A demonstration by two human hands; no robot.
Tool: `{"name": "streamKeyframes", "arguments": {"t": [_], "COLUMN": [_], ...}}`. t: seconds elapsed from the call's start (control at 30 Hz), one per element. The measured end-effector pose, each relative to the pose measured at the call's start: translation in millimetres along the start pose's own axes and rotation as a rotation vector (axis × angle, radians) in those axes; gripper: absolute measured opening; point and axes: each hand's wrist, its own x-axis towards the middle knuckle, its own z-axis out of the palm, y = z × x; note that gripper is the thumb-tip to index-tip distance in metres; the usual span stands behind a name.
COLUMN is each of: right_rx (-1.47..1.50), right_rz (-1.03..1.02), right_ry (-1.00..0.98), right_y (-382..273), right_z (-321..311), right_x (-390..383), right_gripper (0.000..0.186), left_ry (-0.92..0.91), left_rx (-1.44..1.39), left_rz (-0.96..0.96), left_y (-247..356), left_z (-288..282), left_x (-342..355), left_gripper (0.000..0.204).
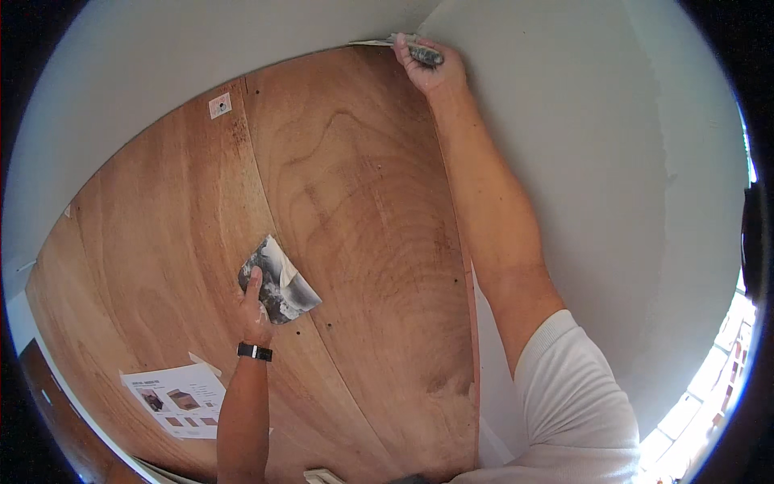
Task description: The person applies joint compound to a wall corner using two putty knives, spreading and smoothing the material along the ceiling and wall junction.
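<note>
My left hand (256,321), a dark band on its wrist, grips a flat metal putty plate (268,292) with the thumb over its face. White putty (276,256) is smeared along the plate. It is in front of the brown plywood panel (363,202), near a seam between boards. High up, my right arm reaches to the corner where the plywood meets the pale wall. There my right hand (443,79) is closed around the stained handle of a putty knife (426,54). The knife's thin blade points left, along the plywood's upper edge; whether it touches is hard to tell. Whitish residue marks the right fingers.
A printed sheet (181,395) is taped to the plywood at lower left, and a small label (219,106) sits near its upper edge. Grey-white wall (597,177) rises on the right. At the bottom edge is a pale object (322,477), partly cut off. Bright light enters at far right.
</note>
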Motion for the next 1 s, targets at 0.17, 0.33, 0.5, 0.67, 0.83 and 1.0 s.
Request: {"name": "streamKeyframes", "arguments": {"t": [0.17,0.33,0.5,0.67,0.83,1.0], "right_rx": [-0.095,-0.115,-0.154,-0.199,-0.247,-0.254], "right_rz": [-0.04,-0.078,-0.226,-0.267,-0.266,-0.262], "right_ry": [0.002,-0.011,-0.039,-0.102,-0.107,-0.088], "right_y": [0,-7,4,18,-1,-2], "right_z": [19,46,80,126,176,213], "right_x": [16,16,-4,-42,-74,-103], "right_gripper": [0.017,0.023,0.019,0.038,0.041,0.043], "left_ry": [-0.052,0.022,-0.021,0.043,-0.037,-0.08], "left_rx": [0.007,-0.048,0.036,-0.08,-0.075,-0.16], "left_rz": [-0.011,-0.033,0.039,-0.015,-0.01,-0.031], "left_y": [-11,-18,-19,-10,-21,-25], "left_z": [-13,-5,-15,-12,-10,-11], "left_x": [7,11,6,10,18,23], "left_gripper": [0.045,0.04,0.039,0.038,0.037,0.038]}}
